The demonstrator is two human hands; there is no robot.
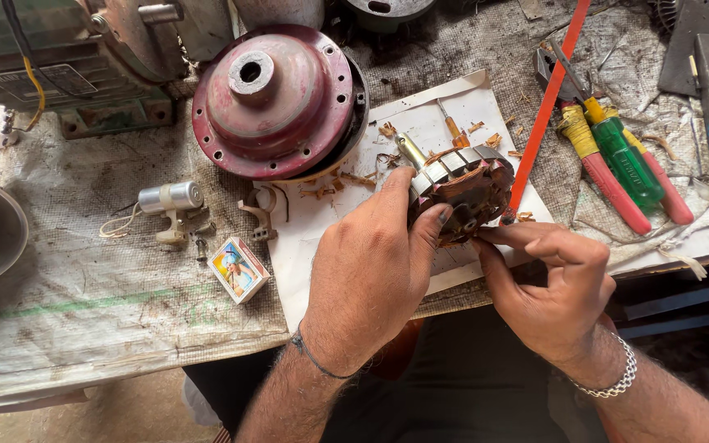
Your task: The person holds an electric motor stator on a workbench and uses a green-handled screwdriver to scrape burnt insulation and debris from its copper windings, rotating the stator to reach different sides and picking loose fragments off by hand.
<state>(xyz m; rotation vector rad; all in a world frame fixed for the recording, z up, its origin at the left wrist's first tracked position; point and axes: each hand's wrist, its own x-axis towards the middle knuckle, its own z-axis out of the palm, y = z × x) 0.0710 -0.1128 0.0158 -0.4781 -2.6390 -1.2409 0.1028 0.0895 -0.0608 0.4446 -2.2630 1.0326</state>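
Observation:
My left hand (371, 271) grips a small motor rotor (468, 184) with copper windings and steel laminations, its shaft (409, 151) pointing up-left. The thumb presses on the rotor's near face. My right hand (553, 287) sits just right of it, fingertips pinched at the rotor's lower right edge; whether they hold anything small is hidden. Both hands hover over a white paper sheet (330, 230) strewn with brown insulation scraps.
A red motor end cover (276, 102) lies behind the paper, a green motor body (51, 66) at far left. A capacitor (170, 197) and matchbox (238, 268) sit left. Pliers (609, 172), a green screwdriver (627, 160) and an orange strip (547, 107) lie right.

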